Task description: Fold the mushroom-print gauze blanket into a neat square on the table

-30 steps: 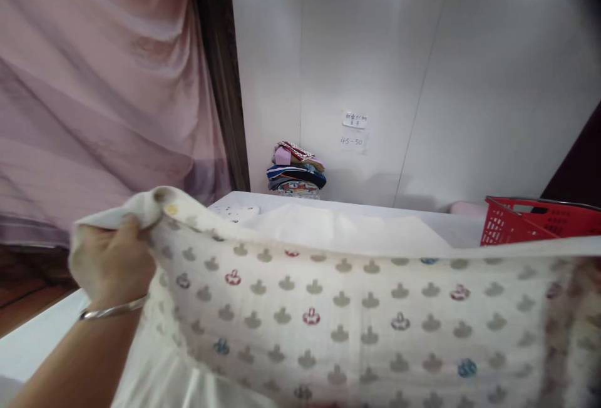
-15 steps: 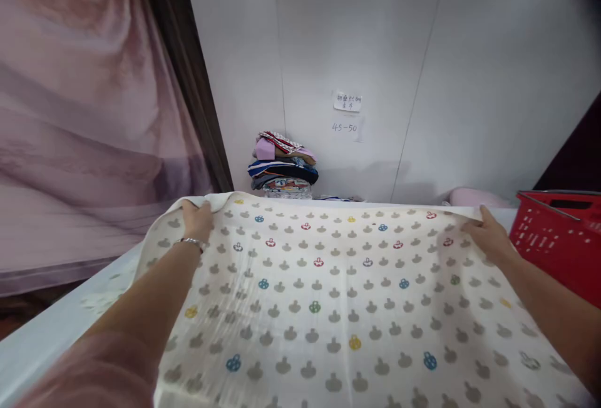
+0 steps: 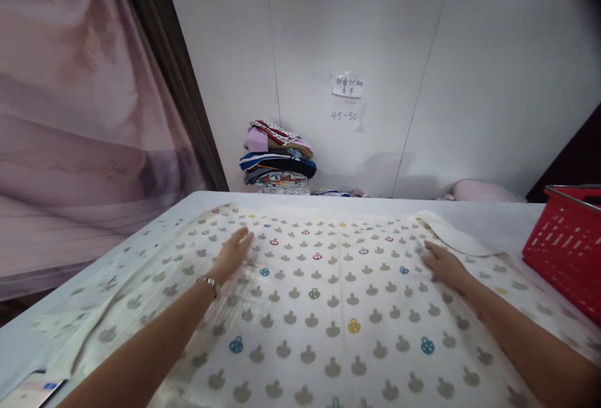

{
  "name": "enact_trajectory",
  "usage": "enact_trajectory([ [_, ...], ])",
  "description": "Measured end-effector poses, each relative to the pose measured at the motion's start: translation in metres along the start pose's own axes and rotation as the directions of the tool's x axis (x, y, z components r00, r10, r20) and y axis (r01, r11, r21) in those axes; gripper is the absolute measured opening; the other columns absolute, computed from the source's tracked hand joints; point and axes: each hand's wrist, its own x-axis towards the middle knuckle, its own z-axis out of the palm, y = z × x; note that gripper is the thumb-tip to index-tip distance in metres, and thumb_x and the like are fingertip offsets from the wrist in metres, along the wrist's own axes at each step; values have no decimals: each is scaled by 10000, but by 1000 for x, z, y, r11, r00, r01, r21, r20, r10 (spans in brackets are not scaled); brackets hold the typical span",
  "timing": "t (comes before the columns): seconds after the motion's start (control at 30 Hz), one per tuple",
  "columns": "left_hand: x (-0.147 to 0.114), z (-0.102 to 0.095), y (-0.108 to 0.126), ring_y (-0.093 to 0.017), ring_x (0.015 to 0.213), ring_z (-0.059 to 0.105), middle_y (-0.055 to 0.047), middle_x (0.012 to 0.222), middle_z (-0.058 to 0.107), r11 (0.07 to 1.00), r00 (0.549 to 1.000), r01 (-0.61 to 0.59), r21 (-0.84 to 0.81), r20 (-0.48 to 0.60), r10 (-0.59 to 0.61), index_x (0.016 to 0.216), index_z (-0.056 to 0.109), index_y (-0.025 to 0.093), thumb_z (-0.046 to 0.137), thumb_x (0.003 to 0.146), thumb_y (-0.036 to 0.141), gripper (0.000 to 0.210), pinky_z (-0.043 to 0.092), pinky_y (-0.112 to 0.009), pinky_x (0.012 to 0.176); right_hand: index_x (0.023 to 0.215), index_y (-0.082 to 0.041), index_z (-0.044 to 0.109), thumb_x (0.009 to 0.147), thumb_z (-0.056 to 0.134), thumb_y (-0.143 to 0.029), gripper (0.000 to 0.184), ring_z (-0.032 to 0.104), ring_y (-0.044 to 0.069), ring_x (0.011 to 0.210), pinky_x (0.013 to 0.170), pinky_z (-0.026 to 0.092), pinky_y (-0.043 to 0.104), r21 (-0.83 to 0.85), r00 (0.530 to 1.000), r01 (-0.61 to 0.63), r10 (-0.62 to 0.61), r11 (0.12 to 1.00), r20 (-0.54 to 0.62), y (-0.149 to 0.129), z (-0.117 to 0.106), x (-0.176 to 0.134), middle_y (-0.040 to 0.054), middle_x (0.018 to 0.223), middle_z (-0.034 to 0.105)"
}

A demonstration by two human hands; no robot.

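A cream cloth point(image 3: 323, 308) printed with grey and coloured mushroom shapes lies spread over the white table. My left hand point(image 3: 232, 253), a bracelet on its wrist, rests on the upper left part of the cloth, fingers stretched out. Over the upper right part, my right hand point(image 3: 445, 265) touches the fabric with its fingers extended and holds no edge. Behind it, the cloth's far right corner point(image 3: 455, 239) is folded over. The left side of the cloth lies in loose folds.
On the right stands a red plastic basket point(image 3: 563, 245). A stack of folded fabrics point(image 3: 279, 161) rises behind the table's far edge point(image 3: 323, 198), near a wall with paper notes point(image 3: 346, 100). A phone point(image 3: 35, 389) lies at the near left; a pink curtain point(image 3: 84, 126) hangs beside.
Both hands have let go of the cloth's far edge and moved inward. The cloth, held raised before, now lies down on the table, its right corner folded over.
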Motion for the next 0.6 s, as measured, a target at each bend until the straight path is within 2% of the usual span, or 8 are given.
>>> enact_trajectory([
  [0.1, -75, -8, -9, -264, 1208, 502, -57, 1323, 538, 971, 939, -224, 85, 285, 192, 1254, 541, 260, 477, 852, 462, 454, 402, -389, 1023, 1106, -219, 645, 756, 483, -409, 431, 454, 274, 1250, 1060, 346, 377, -8, 996, 93, -93, 996, 1, 29, -5, -44, 78, 1316, 537],
  [0.17, -125, -18, -15, -263, 1248, 463, -4, 1380, 479, 898, 833, -435, 61, 406, 376, 1295, 496, 355, 545, 810, 468, 501, 379, -400, 1052, 1055, -249, 670, 735, 494, -447, 416, 448, 281, 1253, 1077, 333, 404, -13, 992, 125, -125, 992, -2, 46, -14, -77, 65, 1296, 556],
  [0.2, -147, -24, -18, -267, 1260, 449, 5, 1396, 456, 841, 747, -541, 33, 478, 462, 1314, 467, 386, 588, 783, 457, 549, 369, -411, 1061, 1053, -255, 675, 727, 503, -470, 427, 445, 290, 1254, 1078, 333, 419, -19, 991, 136, -136, 991, 4, 54, -18, -94, 65, 1291, 560],
  [0.3, -196, -38, -28, -275, 1270, 436, -8, 1424, 412, 688, 572, -725, 17, 571, 589, 1373, 375, 392, 654, 738, 390, 694, 343, -457, 1072, 1184, -241, 625, 758, 502, -548, 539, 418, 307, 1271, 1071, 340, 453, -47, 981, 190, -187, 981, 61, 71, -27, -149, 73, 1360, 491],
  [0.37, -209, -40, -35, -261, 1263, 447, -16, 1419, 419, 622, 549, -779, 77, 562, 619, 1378, 376, 361, 619, 742, 262, 689, 353, -459, 1064, 1271, -274, 558, 783, 510, -558, 566, 374, 309, 1300, 1074, 327, 478, -88, 959, 268, -257, 959, 120, 78, -32, -183, 42, 1423, 410],
  [0.43, -207, -35, -40, -236, 1222, 494, -17, 1373, 482, 582, 572, -797, 160, 508, 644, 1333, 451, 328, 537, 711, 117, 663, 402, -422, 1033, 1331, -322, 480, 806, 519, -537, 569, 315, 309, 1332, 1092, 277, 509, -124, 918, 368, -340, 921, 204, 80, -37, -207, 9, 1461, 343],
  [0.5, -196, -29, -42, -220, 1151, 556, -14, 1281, 573, 564, 601, -794, 227, 433, 672, 1237, 553, 302, 466, 661, 37, 641, 459, -378, 973, 1370, -341, 413, 836, 503, -506, 566, 265, 299, 1357, 1106, 231, 523, -135, 879, 440, -394, 888, 268, 77, -44, -220, 0, 1482, 300],
  [0.6, -173, -32, -43, -201, 979, 645, -4, 1071, 694, 566, 631, -776, 279, 339, 698, 1042, 658, 281, 433, 666, 36, 501, 520, -321, 846, 1386, -331, 385, 876, 460, -468, 533, 241, 274, 1370, 1111, 230, 506, -117, 862, 467, -422, 877, 280, 68, -54, -226, 14, 1490, 289],
])
